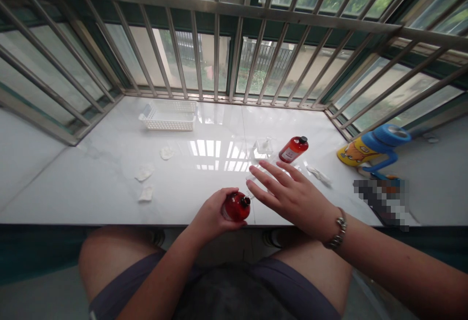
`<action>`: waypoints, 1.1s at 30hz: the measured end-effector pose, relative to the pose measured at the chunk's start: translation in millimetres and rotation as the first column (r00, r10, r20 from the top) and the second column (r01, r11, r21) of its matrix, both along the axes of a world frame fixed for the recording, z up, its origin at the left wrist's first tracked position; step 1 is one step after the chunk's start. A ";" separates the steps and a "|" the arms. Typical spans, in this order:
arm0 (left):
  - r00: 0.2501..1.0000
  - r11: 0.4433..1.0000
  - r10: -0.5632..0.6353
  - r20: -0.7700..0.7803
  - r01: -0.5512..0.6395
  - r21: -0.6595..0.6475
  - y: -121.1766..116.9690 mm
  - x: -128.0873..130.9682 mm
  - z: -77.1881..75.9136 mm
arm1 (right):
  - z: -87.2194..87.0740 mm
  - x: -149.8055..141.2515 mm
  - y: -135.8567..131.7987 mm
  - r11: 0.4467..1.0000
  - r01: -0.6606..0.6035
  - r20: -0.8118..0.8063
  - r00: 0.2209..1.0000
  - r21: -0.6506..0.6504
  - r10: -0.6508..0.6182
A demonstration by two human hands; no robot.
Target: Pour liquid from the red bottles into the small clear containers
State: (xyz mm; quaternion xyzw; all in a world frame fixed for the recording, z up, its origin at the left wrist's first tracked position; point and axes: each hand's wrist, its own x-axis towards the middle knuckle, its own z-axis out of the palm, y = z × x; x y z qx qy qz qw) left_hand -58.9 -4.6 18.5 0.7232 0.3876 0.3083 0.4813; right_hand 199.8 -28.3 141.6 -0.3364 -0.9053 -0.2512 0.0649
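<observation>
My left hand (212,217) is wrapped round a red bottle (234,208) at the front edge of the white counter. The bottle's dark neck tilts to the right; I cannot tell whether a cap is on it. My right hand (292,195), with a bracelet at the wrist, is stretched out palm down just right of that bottle, fingers apart. Something clear shows by its fingertips, too faint to name. Beyond the right hand, a second red bottle (291,151) with a black cap and pale label leans, next to a small clear container (263,148).
A white perforated basket (168,124) stands at the back left. Crumpled white tissues (145,194) lie on the left, another tissue (320,176) on the right. A blue and yellow flask (369,147) is at the far right, beside a blurred-out dark object (382,203). Metal bars (239,59) line the window.
</observation>
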 end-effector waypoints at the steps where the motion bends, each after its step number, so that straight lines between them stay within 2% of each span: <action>1: 1.000 1.000 0.004 0.000 -0.004 -0.006 0.2 0.1 1.5 | -0.7 0.4 0.1 1.000 0.004 -0.010 1.000 -0.003 -0.005; 6: 1.000 1.000 0.022 0.013 -0.022 -0.019 4.8 3.1 6.2 | -1.1 0.7 2.1 1.000 0.014 -0.032 0.999 -0.008 -0.014; 13: 0.999 0.998 0.045 0.025 -0.046 0.037 18.8 10.0 9.4 | 1.7 1.5 10.8 1.000 0.015 -0.072 0.997 -0.012 -0.015; 22: 0.996 0.997 0.053 0.067 -0.057 0.053 31.9 17.2 17.5 | 13.6 5.2 24.2 1.000 0.018 -0.002 1.000 -0.016 -0.018; 27: 0.995 0.996 0.068 0.071 -0.071 0.051 34.4 19.7 16.6 | 17.4 5.9 28.9 1.000 0.005 -0.028 1.000 -0.014 -0.005; 33: 0.994 0.996 0.076 0.079 -0.080 0.048 37.4 21.8 11.2 | 21.4 6.7 33.1 1.000 0.012 0.049 0.999 0.017 -0.013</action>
